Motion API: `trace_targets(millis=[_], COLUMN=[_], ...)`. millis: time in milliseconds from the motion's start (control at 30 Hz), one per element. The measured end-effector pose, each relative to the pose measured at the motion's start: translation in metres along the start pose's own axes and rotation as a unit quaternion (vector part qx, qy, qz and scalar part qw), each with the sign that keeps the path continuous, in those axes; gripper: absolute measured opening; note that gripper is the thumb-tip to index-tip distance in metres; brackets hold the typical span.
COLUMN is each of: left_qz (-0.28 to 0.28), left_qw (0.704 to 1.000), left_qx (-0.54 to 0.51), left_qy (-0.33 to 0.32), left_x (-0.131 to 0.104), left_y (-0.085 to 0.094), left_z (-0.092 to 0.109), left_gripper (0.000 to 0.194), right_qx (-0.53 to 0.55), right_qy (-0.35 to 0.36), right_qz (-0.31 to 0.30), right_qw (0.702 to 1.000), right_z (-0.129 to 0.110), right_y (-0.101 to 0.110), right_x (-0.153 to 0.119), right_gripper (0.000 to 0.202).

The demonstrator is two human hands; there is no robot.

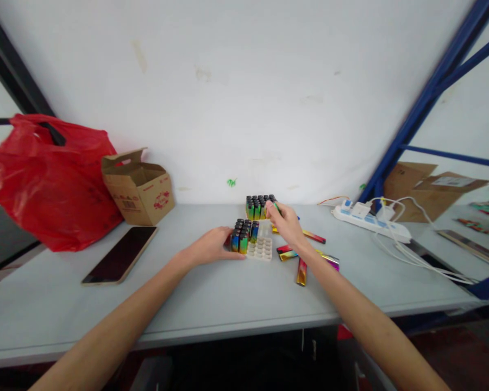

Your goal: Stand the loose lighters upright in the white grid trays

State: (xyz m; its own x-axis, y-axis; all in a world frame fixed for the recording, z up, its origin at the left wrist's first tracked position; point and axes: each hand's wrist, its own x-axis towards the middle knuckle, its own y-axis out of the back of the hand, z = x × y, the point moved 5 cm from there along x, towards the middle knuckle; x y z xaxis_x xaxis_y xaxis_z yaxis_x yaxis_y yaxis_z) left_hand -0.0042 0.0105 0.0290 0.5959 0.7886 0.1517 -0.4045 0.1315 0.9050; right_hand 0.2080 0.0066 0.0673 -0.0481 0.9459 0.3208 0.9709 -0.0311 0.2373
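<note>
A white tray (261, 248) with rows of round holes lies on the table, its left part filled with upright shiny blue-green tubes (239, 239) with black tops. My left hand (215, 244) curves round the left side of this tray, thumb along its front edge, fingertips partly hidden behind the tubes. Just behind stands a second group of black-topped, green-yellow tubes (256, 207). At its right end my right hand (284, 220) is closed in a pinch on a shiny tube, of which only a bit of green shows. Loose, long rainbow-coloured tubes (301, 271) lie beside my right forearm.
On the left are a dark-screened phone (121, 255), an open cardboard box (140, 193) and a red plastic bag (52, 184). To the right, a white power strip (370, 224) trails cables near a blue metal frame (415, 108). A white wall backs the grey table (228, 301).
</note>
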Motion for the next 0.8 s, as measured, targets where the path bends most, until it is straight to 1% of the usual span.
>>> trace_targets(millis=[100,167,267,333,400,533,633,700,800], left_qz=[0.004,0.008,0.014,0.017,0.018,0.017,0.014,0.013,0.012], left_qw=[1.0,1.0,1.0,1.0,1.0,1.0,1.0,1.0,1.0], left_qx=[-0.002,-0.006,-0.013,-0.015,-0.014,-0.015,-0.01,-0.007,-0.001], left_qy=[0.01,0.015,0.015,0.015,0.014,0.012,0.013,0.011,0.009], left_x=[0.001,0.002,0.003,0.003,0.003,0.002,0.002,0.002,0.002], left_y=[-0.002,-0.003,-0.005,-0.004,-0.004,-0.003,-0.003,-0.003,-0.003], left_z=[-0.001,-0.001,-0.001,-0.002,-0.001,0.0,0.001,0.002,0.001], left_gripper=[0.065,0.066,0.066,0.065,0.064,0.065,0.065,0.065,0.067], right_qx=[-0.115,-0.143,-0.158,-0.163,-0.166,-0.158,-0.157,-0.184,-0.259], right_qy=[0.097,0.112,0.12,0.124,0.124,0.115,0.109,0.14,0.212], right_qz=[0.058,0.07,0.093,0.097,0.089,0.06,0.012,-0.022,-0.041], right_qw=[0.987,0.981,0.976,0.974,0.974,0.979,0.981,0.973,0.942], right_z=[0.0,0.004,0.008,0.009,0.01,0.01,0.009,0.006,0.0], right_y=[-0.005,-0.006,-0.003,-0.004,-0.005,-0.007,-0.006,-0.006,-0.006], right_x=[-0.012,-0.018,-0.024,-0.025,-0.025,-0.024,-0.024,-0.025,-0.026], right_gripper=[0.049,0.046,0.038,0.034,0.033,0.041,0.041,0.038,0.04])
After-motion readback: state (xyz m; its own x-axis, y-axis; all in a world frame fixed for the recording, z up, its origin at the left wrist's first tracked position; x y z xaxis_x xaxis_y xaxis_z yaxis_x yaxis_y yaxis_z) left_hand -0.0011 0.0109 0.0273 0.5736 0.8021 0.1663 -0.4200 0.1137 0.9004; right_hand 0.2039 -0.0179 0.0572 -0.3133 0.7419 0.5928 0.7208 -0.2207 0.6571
